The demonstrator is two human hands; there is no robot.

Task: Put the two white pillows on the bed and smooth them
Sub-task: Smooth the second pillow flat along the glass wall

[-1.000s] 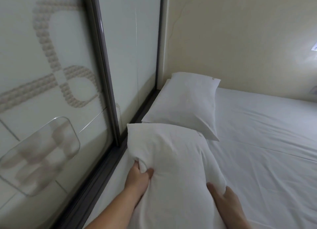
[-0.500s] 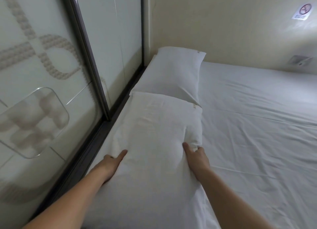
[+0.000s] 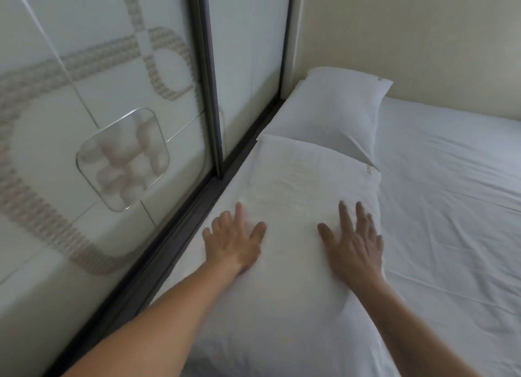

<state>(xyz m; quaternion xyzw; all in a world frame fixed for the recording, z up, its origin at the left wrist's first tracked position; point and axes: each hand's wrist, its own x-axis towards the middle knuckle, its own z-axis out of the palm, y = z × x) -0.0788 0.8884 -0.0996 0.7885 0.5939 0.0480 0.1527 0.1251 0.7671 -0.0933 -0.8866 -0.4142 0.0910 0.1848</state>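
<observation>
Pressing flat on the near pillow (image 3: 298, 207), both hands lie palm down with fingers spread, gripping nothing; the left hand (image 3: 232, 242) sits on the pillow's side towards the glass door (image 3: 98, 122), its fingertips pointing up the pillow; the right hand (image 3: 353, 245) rests on the opposite side, close to the pillow's edge where it meets the sheet (image 3: 451, 207); a bare strip of pillow shows between the two hands; the near pillow lies lengthwise on the bed, one long edge running just beside the dark door track (image 3: 180, 244), with faint creases across its upper half; beyond the near pillow's far end lies the far pillow (image 3: 332, 108), and the two look to touch or slightly overlap there, though exactly which I cannot tell; the far pillow is tucked into the corner, against the cream wall (image 3: 408, 38) and the door; to the other side of the near pillow the white sheet stretches away, lightly wrinkled; on the glass door, level with the near pillow's middle, sits a rounded square handle panel (image 3: 122, 159) amid a looping frosted pattern
</observation>
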